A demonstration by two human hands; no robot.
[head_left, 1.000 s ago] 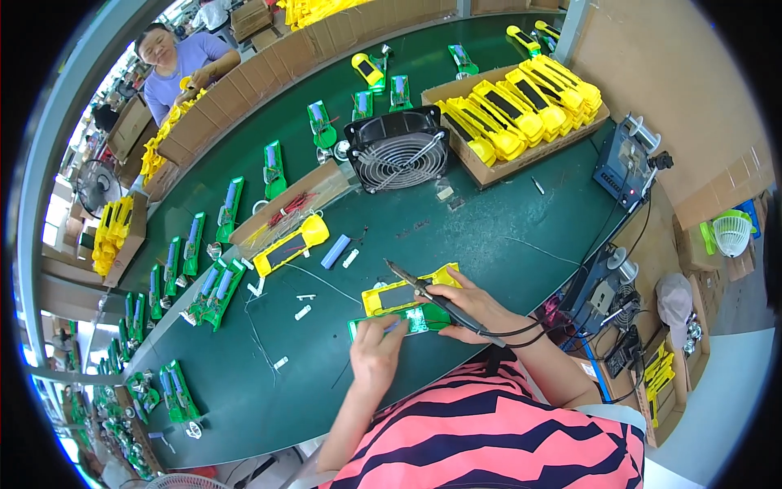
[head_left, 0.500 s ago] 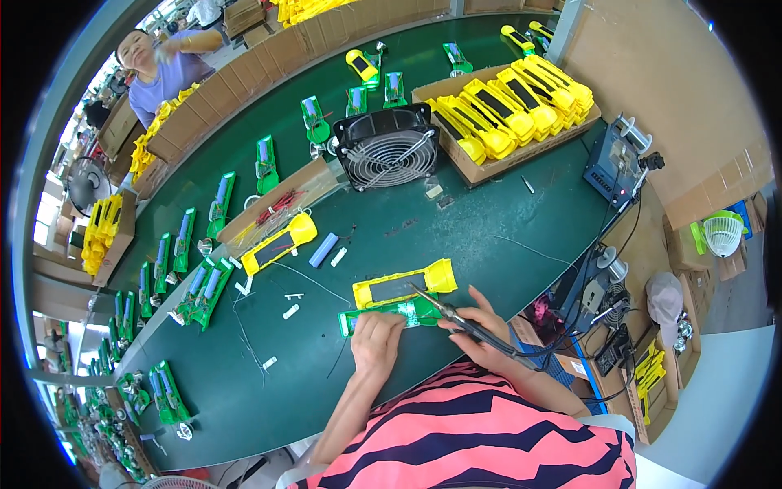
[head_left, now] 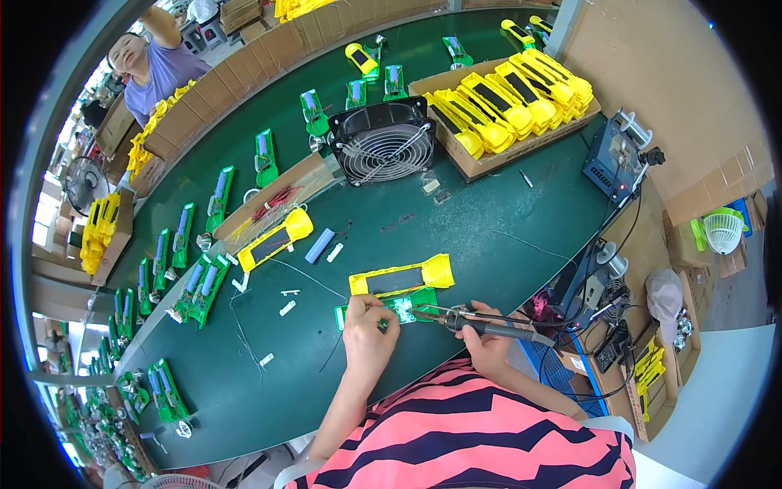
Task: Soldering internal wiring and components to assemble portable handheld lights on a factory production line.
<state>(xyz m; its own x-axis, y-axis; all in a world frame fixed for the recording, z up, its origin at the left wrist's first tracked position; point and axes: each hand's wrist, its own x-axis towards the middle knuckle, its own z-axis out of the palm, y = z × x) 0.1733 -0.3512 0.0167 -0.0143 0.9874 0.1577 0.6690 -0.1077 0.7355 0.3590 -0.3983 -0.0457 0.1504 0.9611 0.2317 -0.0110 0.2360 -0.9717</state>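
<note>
A soldering iron (head_left: 507, 329) with a dark handle lies in my right hand (head_left: 486, 338), my fingers wrapped round it. Its tip points left and meets, or nearly meets, the pale circuit board (head_left: 402, 306) in a green plastic housing (head_left: 427, 297). My left hand (head_left: 369, 332) is closed in a pinch over the left part of that housing; whatever is between its fingertips is too small to make out. Just beyond the housing, a yellow housing (head_left: 438, 270) with a dark panel lies alongside it.
A black fan (head_left: 384, 151) stands beyond my hands, beside a carton (head_left: 489, 167) of yellow housings. Left are a blue cell (head_left: 320, 245), a yellow housing (head_left: 277, 242) and several green assemblies (head_left: 204, 285). A soldering station (head_left: 611, 167) stands right. A co-worker (head_left: 151, 69) is far left.
The soldering iron has swung to a flatter angle, its tip lowered from over the yellow housing to the circuit board. My left hand has shifted slightly. The co-worker's arm has risen.
</note>
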